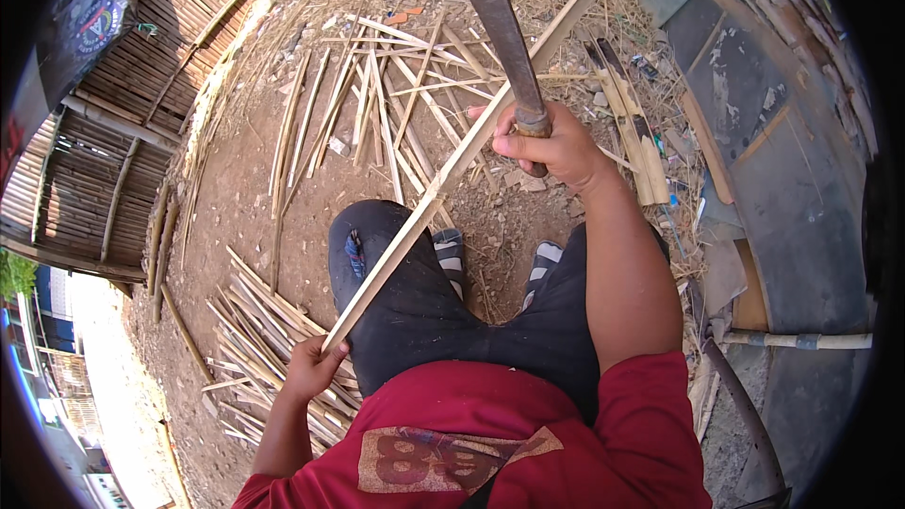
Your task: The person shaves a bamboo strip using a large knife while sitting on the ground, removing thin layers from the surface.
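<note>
A long split bamboo strip [401,245] slants across my lap, from beside my left hip up to the far right. Its near end is pinched in my left hand [313,369], thumb on top. My right hand [564,146] is closed round the handle of a machete [502,24] with a dark, slightly curved blade pointing away from me. The blade crosses over the strip near the handle. Fingertips of the right hand show on the far side of the strip; whether they also grip it I cannot tell.
Beyond my feet, many bamboo strips [377,104] lie scattered on the dirt. A denser pile of strips [273,339] is at my left. Wider split bamboo pieces [633,127] and dark boards [782,160] lie to the right. A bamboo-slat wall [123,160] stands at the left.
</note>
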A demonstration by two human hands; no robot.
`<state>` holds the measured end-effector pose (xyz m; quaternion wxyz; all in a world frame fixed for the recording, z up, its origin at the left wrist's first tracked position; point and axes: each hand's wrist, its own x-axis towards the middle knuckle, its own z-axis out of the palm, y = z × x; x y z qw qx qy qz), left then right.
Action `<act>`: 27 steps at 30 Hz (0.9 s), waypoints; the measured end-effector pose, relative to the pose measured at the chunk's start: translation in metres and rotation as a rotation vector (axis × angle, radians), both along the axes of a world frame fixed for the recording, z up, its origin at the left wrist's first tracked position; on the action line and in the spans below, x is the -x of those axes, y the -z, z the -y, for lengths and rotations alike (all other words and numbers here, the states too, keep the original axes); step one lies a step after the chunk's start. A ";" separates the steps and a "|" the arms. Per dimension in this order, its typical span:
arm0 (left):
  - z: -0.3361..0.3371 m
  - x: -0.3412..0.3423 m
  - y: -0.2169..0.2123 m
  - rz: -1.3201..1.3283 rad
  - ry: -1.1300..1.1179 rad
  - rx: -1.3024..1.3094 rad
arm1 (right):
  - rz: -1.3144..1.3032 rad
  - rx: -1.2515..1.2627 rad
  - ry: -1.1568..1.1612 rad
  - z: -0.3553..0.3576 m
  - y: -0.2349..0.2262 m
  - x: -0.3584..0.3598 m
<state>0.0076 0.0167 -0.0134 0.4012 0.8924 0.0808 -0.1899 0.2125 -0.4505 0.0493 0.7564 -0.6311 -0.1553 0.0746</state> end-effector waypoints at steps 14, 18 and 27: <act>-0.003 0.025 0.025 0.124 -0.011 0.019 | 0.269 0.798 0.268 0.019 -0.004 -0.001; -0.009 0.025 0.034 0.151 0.024 0.025 | 0.460 1.043 0.257 0.011 -0.014 0.007; -0.011 0.022 0.033 0.148 0.062 -0.045 | 0.435 1.181 0.435 0.018 -0.015 0.014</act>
